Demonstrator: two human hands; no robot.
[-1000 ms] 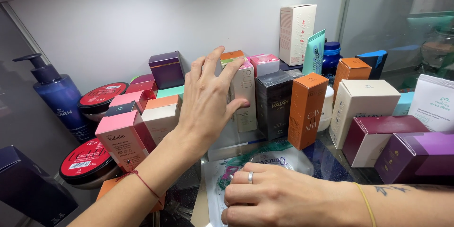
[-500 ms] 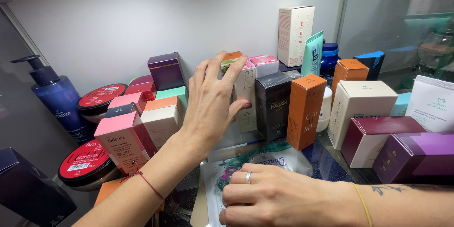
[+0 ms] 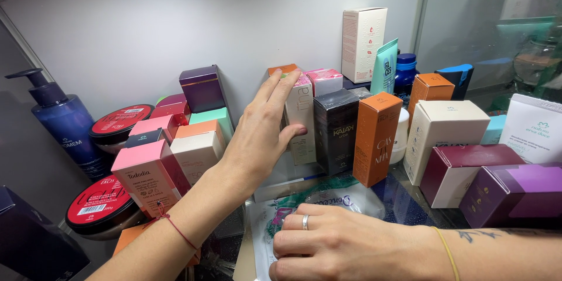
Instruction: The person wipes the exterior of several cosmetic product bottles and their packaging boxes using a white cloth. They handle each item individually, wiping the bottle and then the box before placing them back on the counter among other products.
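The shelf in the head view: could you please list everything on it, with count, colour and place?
pump bottle: one, dark blue, far left
round tins: two, red lids, left
pink boxes: several, left front
purple box: one, rear left
cream box: one, pink top, centre
black box: one, centre
orange box: one, tall, centre
white box: one, right
maroon and purple boxes: two, right front
clear packet: one, front
left hand: on cream box
right hand: ringed, on packet
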